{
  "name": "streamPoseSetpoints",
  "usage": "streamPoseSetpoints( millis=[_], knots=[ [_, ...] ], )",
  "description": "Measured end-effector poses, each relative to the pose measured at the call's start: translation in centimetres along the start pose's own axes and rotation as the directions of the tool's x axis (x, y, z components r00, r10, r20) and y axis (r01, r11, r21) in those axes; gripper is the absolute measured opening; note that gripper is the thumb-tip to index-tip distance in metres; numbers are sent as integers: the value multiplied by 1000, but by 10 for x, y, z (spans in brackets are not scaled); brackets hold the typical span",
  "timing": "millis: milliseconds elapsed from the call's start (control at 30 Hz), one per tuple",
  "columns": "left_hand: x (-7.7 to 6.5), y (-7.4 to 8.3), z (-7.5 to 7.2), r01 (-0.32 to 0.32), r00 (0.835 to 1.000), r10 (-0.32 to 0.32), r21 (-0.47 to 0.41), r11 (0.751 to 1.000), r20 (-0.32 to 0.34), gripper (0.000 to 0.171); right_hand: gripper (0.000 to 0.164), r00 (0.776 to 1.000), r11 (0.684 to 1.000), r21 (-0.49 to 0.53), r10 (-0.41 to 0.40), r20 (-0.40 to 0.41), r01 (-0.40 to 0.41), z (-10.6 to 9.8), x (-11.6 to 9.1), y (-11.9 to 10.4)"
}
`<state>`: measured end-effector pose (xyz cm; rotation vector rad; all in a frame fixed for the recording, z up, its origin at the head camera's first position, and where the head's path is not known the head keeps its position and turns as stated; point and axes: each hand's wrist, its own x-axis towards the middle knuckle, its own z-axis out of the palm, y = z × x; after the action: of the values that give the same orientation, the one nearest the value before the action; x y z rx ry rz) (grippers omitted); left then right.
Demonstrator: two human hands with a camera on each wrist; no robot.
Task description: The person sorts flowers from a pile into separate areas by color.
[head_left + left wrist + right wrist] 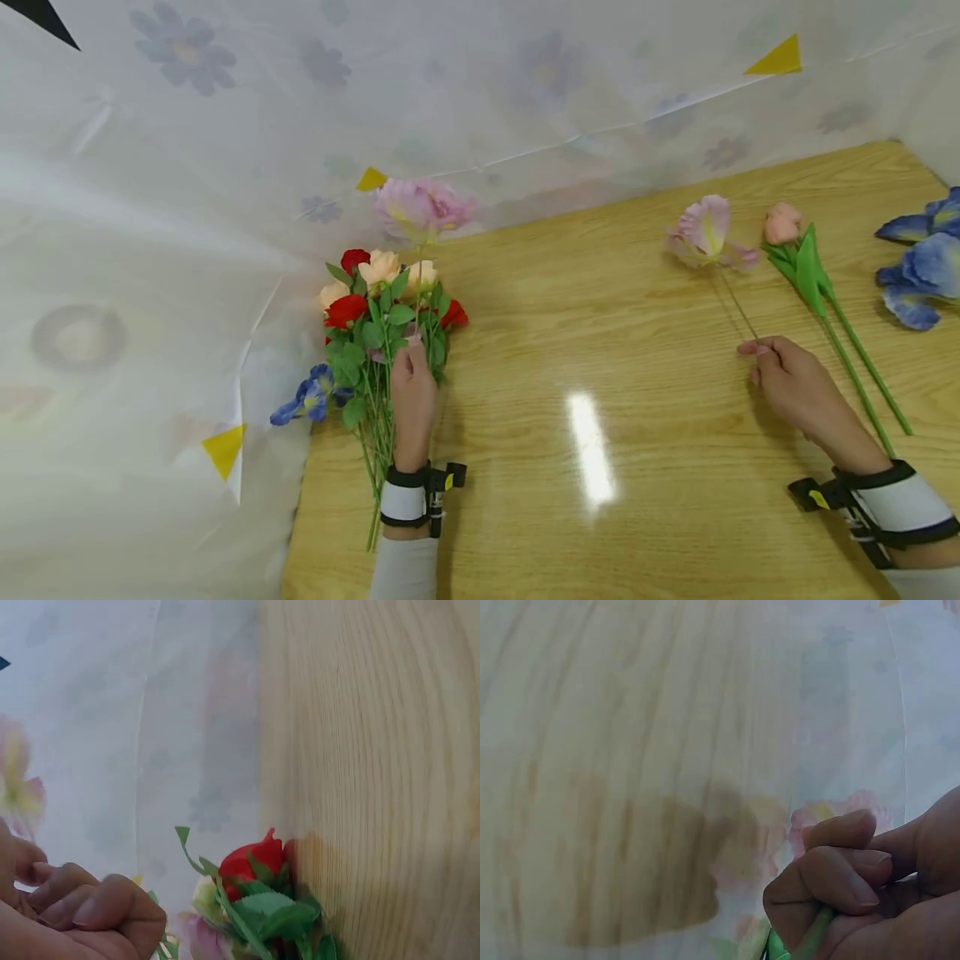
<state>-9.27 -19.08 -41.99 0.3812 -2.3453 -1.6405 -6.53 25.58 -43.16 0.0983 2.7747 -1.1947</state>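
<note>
My left hand (413, 404) grips the thin stem of a pink-purple artificial flower (408, 208), raised above a bunch of artificial flowers (375, 333) on the table's left side. Curled fingers (112, 911) show in the left wrist view, beside a red rose (251, 866) of that bunch. On the right, my right hand (798, 392) pinches the lower stem of another pink-purple flower (707, 233) between thumb and forefinger. Its bloom points away from me. A green stem (815, 934) emerges from under the fingers in the right wrist view.
Next to the right hand lie a pink tulip (783, 223) with green leaves and blue irises (933, 267) at the far right. A blue iris (307, 396) sticks out of the bunch past the left table edge. A translucent flowered sheet (525, 108) borders the wooden table (540, 350).
</note>
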Motion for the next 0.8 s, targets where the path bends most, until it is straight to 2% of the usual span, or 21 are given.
streamPoseSetpoints(
  millis=[200, 333, 467, 600, 800],
  knots=[
    [-9, 7, 9, -107, 994, 107, -62, 992, -8, 48, 45, 997, 986, -169, -29, -65, 18, 2, -1, -1],
    [-16, 13, 14, -155, 987, 159, -168, 973, 14, 46, 44, 995, 968, -250, -39, -89, 16, 2, -6, -2],
    [-25, 20, 19, -202, 973, 224, -275, 940, 51, 42, 34, 991, 958, -284, -78, -111, 43, 2, -9, -1],
    [-33, 26, 23, -239, 960, 271, -304, 922, 66, 41, 26, 982, 948, -312, -113, -149, 62, 1, -10, 0],
    [-41, 33, 28, -255, 953, 293, -308, 917, 84, 42, 34, 990, 956, -291, -24, -137, -17, -4, -11, -4]
  ],
)
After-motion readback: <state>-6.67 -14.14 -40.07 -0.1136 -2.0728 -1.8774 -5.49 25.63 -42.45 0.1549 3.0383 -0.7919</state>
